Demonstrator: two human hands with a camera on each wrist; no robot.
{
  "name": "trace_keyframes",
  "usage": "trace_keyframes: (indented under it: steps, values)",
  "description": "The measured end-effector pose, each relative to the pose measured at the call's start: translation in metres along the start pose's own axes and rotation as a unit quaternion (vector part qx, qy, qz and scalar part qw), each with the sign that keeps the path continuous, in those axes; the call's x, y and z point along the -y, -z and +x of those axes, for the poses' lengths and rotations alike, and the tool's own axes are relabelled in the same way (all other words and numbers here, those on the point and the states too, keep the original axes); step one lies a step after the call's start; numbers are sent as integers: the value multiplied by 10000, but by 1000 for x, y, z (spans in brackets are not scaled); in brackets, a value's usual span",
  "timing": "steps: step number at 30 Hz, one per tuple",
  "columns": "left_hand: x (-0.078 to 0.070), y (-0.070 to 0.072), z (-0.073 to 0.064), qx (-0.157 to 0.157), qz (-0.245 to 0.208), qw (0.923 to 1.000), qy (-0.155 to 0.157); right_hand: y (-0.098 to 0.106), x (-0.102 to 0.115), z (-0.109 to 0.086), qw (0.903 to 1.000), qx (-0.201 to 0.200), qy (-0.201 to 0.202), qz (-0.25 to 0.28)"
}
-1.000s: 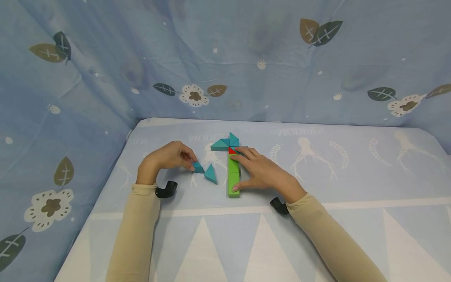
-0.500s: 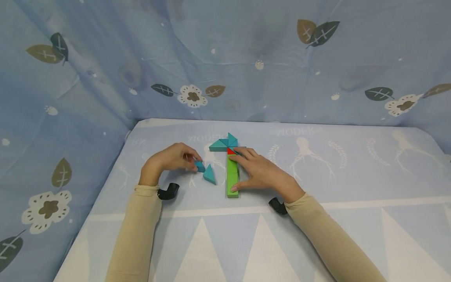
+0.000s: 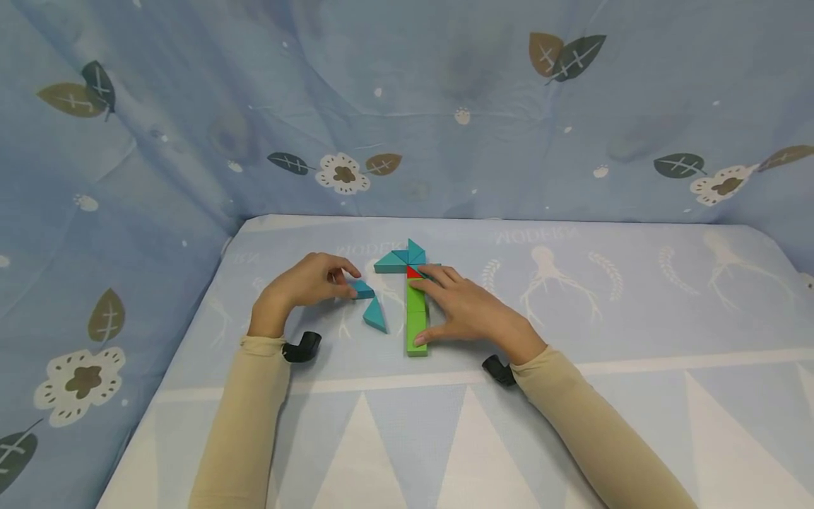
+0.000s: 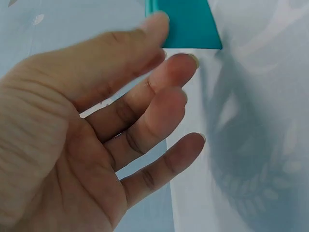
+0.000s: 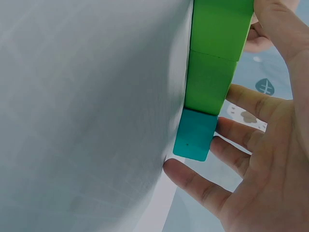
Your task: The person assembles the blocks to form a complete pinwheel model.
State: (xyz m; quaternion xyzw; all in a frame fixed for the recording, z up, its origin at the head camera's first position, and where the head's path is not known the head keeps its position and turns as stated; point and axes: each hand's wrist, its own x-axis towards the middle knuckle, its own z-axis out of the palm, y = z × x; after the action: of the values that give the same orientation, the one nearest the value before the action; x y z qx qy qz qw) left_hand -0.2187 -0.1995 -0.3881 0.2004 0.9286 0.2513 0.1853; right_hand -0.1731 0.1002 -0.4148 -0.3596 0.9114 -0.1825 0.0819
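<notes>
Thumb and index finger of my left hand (image 3: 311, 283) pinch the left end of a teal triangular block (image 3: 365, 289), low over the table. The left wrist view has the thumb tip over that block's edge (image 4: 190, 26), the other fingers loosely bent. Just below lies a second teal triangle (image 3: 375, 315). My right hand (image 3: 469, 311) spreads along a column of green blocks (image 3: 416, 318), thumb on its near end and fingertips near a small red triangle (image 3: 413, 271). In the right wrist view its fairly straight fingers touch the side of the green blocks (image 5: 212, 77) and a teal block (image 5: 195, 135).
Several teal triangles (image 3: 394, 261) are joined in a pinwheel shape at the column's far end, its right part hidden under my right fingers. A patterned cloth covers the table (image 3: 604, 417). A blue floral curtain (image 3: 420, 141) hangs behind and at the left.
The pinched teal triangle has turned and shifted slightly away, above the loose triangle. My left fingers moved with it. The right hand stays on the green column; the view drifts a little.
</notes>
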Motion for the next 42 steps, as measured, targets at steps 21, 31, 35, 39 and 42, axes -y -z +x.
trace_keyframes:
  steps: [21,31,35,39,42]
  values:
    - [-10,-8,9,-343,-205,9990,-211,-3,-2,1,10000,16,-36,-59]
    - [-14,-15,11,-497,-339,9966,-559,-1,0,0,10000,32,-32,-59]
    - [-16,-17,13,-494,-293,9962,-649,-1,0,0,10000,41,-31,-11]
    - [-17,-17,12,-459,-327,9966,-598,-2,-1,1,10000,37,-22,2]
    - [-17,-17,10,-445,-404,9963,-612,-3,-1,2,10000,21,-16,-14]
